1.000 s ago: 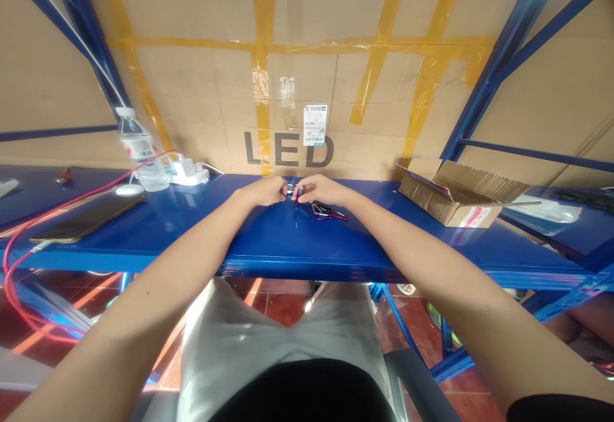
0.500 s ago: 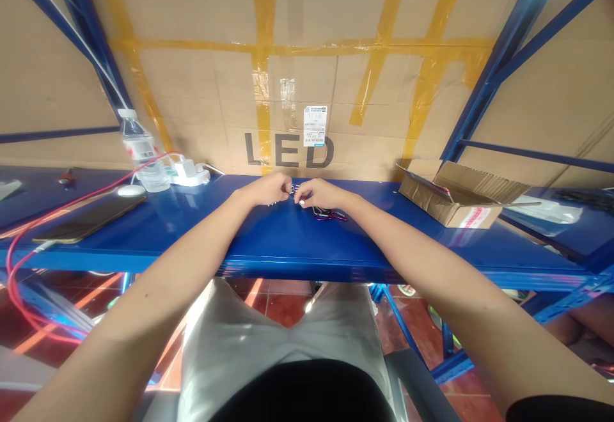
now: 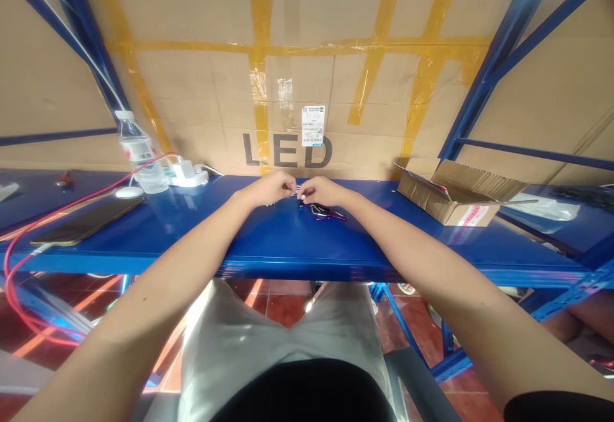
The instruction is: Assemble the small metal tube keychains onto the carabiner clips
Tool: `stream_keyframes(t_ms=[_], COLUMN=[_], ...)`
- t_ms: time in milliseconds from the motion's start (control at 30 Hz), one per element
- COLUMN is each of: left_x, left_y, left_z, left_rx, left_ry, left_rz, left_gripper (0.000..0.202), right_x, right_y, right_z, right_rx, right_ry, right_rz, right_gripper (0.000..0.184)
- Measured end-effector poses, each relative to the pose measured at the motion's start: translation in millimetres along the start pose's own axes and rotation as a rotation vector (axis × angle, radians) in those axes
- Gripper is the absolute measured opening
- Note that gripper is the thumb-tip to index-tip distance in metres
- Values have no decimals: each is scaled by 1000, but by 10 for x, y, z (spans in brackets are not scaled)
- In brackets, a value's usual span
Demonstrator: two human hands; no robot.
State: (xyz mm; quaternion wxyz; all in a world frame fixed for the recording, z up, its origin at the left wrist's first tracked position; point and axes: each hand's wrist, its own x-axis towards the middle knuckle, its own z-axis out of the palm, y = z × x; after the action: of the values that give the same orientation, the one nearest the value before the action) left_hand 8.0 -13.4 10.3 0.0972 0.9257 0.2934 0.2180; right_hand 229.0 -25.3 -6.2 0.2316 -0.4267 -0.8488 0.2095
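Both my hands meet at the middle of the blue shelf (image 3: pixel 288 243), fingers pinched together. My left hand (image 3: pixel 271 189) and my right hand (image 3: pixel 322 191) hold a small metal clip-like piece (image 3: pixel 296 192) between their fingertips; it is too small to name surely. Just right of my right hand, a few small carabiner-like clips (image 3: pixel 327 213), pink and dark, lie on the shelf.
An open cardboard box (image 3: pixel 455 198) sits at the right. At the left stand a water bottle (image 3: pixel 140 153), a white power strip (image 3: pixel 187 172), a red cable (image 3: pixel 57 214) and a phone (image 3: pixel 89 219). A taped cardboard sheet marked LED (image 3: pixel 288 77) backs the shelf.
The hands have stayed pinched together at the same spot, with only small finger shifts. The view has drifted very slightly.
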Motion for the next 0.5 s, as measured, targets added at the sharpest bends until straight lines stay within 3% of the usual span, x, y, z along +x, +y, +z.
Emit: stream_keyframes(t_ms=[300, 500], left_x=[-29, 34], left_y=[75, 165], left_z=[105, 241], left_rx=[-52, -3], left_ry=[-117, -142], left_rz=[-152, -107], left_gripper=[21, 27], right_x=[15, -15], right_y=[40, 21], right_z=[-18, -37], right_rx=[12, 45], right_ry=[-1, 12], right_rz=[-9, -21], right_gripper=[20, 13])
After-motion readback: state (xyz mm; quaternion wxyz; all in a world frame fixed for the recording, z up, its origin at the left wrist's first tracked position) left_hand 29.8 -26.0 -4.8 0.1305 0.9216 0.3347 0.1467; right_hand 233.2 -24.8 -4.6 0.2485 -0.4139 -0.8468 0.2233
